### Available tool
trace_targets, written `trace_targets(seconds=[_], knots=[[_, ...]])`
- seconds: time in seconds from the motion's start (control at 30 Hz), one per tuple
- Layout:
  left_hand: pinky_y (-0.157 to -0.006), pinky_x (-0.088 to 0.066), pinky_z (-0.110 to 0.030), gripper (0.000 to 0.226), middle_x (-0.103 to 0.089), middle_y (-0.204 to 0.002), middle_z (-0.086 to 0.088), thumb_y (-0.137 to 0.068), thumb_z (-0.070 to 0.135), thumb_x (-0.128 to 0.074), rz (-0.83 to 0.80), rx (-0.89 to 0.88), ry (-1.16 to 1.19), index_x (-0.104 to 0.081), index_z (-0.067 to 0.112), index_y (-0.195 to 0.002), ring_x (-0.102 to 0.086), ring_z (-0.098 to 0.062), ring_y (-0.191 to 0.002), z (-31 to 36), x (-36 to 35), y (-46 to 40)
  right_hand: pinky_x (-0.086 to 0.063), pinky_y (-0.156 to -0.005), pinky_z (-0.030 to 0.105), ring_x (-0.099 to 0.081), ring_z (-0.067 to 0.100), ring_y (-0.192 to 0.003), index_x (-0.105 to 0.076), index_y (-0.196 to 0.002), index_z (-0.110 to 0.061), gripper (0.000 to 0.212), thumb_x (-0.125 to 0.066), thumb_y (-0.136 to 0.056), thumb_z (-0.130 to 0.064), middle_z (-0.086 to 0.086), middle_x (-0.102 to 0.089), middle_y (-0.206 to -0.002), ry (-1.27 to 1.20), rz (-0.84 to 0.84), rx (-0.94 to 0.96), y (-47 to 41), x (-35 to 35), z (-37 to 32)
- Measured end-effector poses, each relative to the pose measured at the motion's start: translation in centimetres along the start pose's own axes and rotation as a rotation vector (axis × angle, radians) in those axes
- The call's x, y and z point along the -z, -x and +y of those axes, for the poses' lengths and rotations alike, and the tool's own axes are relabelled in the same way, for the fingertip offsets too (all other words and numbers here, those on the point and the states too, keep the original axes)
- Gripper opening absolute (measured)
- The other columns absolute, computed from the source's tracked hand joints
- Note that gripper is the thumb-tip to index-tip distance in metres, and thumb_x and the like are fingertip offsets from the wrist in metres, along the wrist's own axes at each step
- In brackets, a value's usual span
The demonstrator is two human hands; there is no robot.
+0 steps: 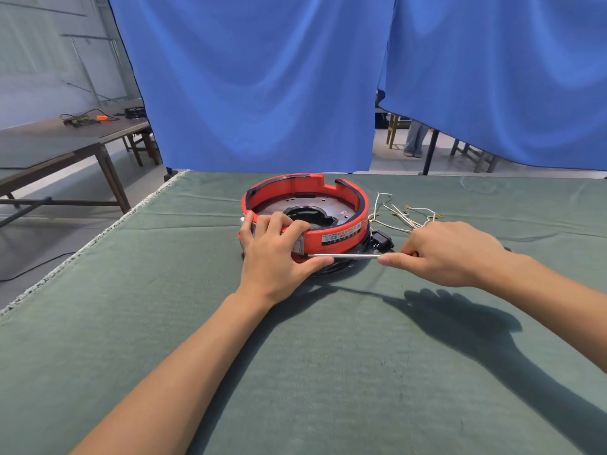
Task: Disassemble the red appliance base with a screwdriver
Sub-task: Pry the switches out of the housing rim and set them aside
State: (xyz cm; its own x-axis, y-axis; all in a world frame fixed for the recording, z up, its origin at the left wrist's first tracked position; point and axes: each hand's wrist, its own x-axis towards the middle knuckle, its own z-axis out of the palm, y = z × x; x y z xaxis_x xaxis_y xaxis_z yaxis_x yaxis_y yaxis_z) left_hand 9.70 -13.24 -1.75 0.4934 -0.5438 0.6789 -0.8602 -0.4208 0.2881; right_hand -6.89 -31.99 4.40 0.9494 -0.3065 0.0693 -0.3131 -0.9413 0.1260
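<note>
The red appliance base (331, 239), a round ring with a dark metal plate inside, sits on the green cloth table (295, 372). My left hand (272, 254) grips its near-left rim, fingers curled over the top and thumb low at the front. My right hand (450, 254) holds a screwdriver (345, 256) by its handle, index finger stretched along the shaft. The metal shaft lies level and points left, its tip at a grey part on the base's front wall beside my left thumb.
Loose white wires (404, 215) and a black plug (381, 239) lie right of the base. A black cord (331, 270) curls under its front. Blue curtains (262, 87) hang behind the table. Another table (65, 139) stands far left.
</note>
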Motion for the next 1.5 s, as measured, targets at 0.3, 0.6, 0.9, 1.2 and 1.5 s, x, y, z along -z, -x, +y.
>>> trace_targets(seconds=[0.3,0.6,0.9,1.2,1.5], knots=[[-0.112,-0.016,-0.050,0.060,-0.057,-0.095,0.002,-0.068,0.075,-0.057,0.038,0.021,0.009,-0.069,0.025,-0.099,-0.052,-0.021,-0.101,0.3,-0.3,-0.1,-0.037,-0.047,0.026,-0.041,0.013,-0.049,-0.044,-0.053,-0.022,0.075,-0.002,-0.071,-0.081,-0.008,-0.045,-0.051,0.228,0.125,0.041,0.4,2.3,-0.1],[-0.112,-0.016,-0.051,0.056,-0.057,-0.094,0.000,-0.068,0.069,-0.061,0.044,0.020,0.026,-0.069,0.022,-0.098,-0.052,-0.023,-0.100,0.3,-0.3,-0.1,-0.022,-0.043,0.023,-0.045,0.019,-0.051,-0.054,-0.063,-0.024,0.077,-0.001,-0.075,-0.077,-0.007,-0.047,-0.054,0.313,0.216,0.124,0.4,1.4,0.0],[-0.112,-0.013,-0.050,0.054,-0.056,-0.092,-0.001,-0.067,0.066,-0.064,0.050,0.027,0.048,-0.069,0.021,-0.096,-0.052,-0.025,-0.099,0.4,-0.5,-0.2,-0.020,-0.043,0.023,-0.039,0.018,-0.047,-0.036,-0.051,-0.023,0.070,0.002,-0.074,-0.078,-0.006,-0.040,-0.047,0.246,0.292,0.156,-0.4,-0.4,1.1],[-0.106,-0.024,-0.054,0.052,-0.057,-0.090,-0.002,-0.065,0.064,-0.070,0.063,0.008,0.028,-0.069,0.020,-0.093,-0.050,-0.023,-0.095,0.2,-0.7,-0.2,-0.019,-0.045,0.025,-0.056,0.023,-0.054,-0.041,-0.058,-0.019,0.072,-0.001,-0.079,-0.075,-0.003,-0.055,-0.052,0.191,0.423,0.209,-2.2,-4.8,2.8],[-0.101,-0.028,-0.049,0.048,-0.057,-0.088,-0.002,-0.065,0.060,-0.071,0.091,-0.003,0.020,-0.069,0.019,-0.091,-0.049,-0.022,-0.094,-0.1,-1.2,-0.3,-0.024,-0.041,0.019,-0.045,0.024,-0.034,-0.042,-0.047,-0.018,0.064,-0.026,-0.089,-0.064,-0.003,-0.046,-0.039,0.072,0.600,0.275,-4.2,-6.2,3.2]])
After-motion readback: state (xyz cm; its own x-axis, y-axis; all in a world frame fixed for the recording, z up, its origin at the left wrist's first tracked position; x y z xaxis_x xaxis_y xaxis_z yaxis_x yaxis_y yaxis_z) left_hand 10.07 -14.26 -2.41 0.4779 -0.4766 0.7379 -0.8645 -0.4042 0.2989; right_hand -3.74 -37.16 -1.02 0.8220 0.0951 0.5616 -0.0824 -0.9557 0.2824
